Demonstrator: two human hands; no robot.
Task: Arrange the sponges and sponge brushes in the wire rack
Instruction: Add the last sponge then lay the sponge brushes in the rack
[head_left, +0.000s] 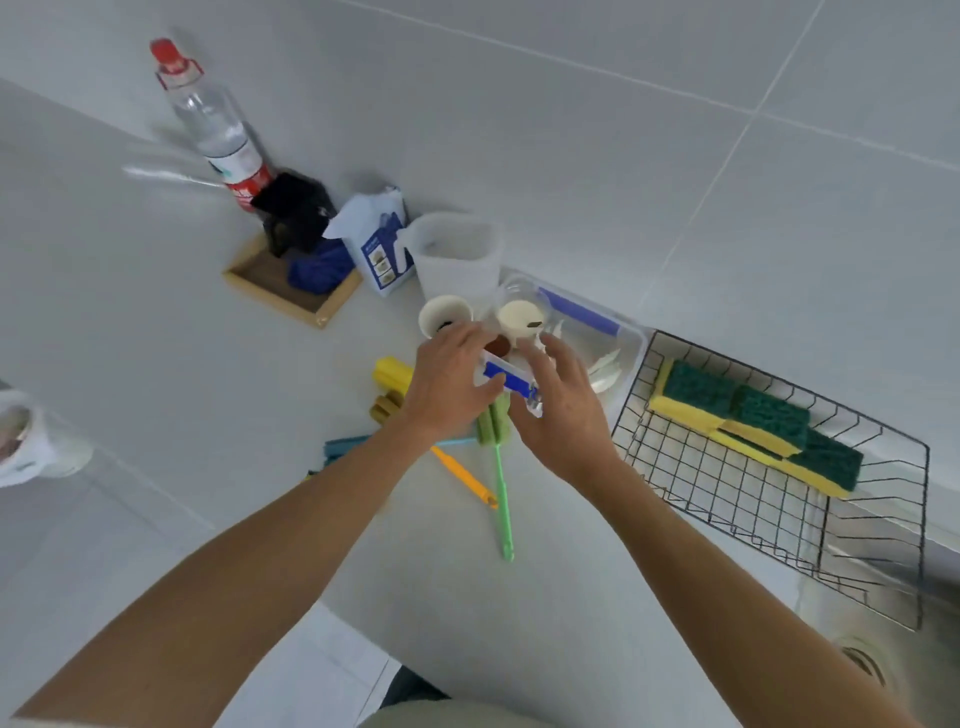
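Three yellow-and-green sponges (753, 415) lie in a row in the far side of the black wire rack (769, 525) at the right. On the counter below my hands lie sponge brushes: a green-handled one (502, 493), an orange-handled one (465, 478) and a blue-handled one (345, 447). A yellow sponge (392, 373) and an olive brush head (387, 408) sit to the left. My left hand (447, 387) and my right hand (563, 415) both grip the near end of a clear container (626, 345), at its blue-and-white latch (506, 378).
Two cream cups (444, 314) and a white jug (457, 257) stand by the container at the wall. Further left are a wooden tray (270, 291), a white-and-blue pouch (379, 244) and a red-capped bottle (213, 124). A steel sink (883, 644) lies under the rack.
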